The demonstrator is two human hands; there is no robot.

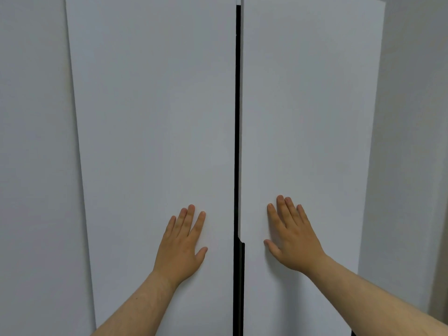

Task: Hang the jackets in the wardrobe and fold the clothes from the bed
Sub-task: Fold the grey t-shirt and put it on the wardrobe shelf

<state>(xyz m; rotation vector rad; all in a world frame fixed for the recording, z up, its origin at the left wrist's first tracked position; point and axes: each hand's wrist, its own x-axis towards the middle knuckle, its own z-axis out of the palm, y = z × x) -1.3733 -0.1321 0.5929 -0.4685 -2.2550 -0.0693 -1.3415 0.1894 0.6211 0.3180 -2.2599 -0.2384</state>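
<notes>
While both palms lie flat with fingers straight, the left hand [180,243] presses the wardrobe's left door [150,117] and the right hand [291,241] the right door [310,117]. These look like rigid, slick panels, probably best gripped at the dark gap [237,141] between the hands. No jackets show.

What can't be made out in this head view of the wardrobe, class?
Wardrobe inside: hidden behind the left door and right door; only a dark gap shows.
Jackets, bed: nowhere in the head view.
Door bottoms: cut off by the lower frame edge.
Palms: covered by the left hand and right hand themselves, lying flat on the doors.
</notes>
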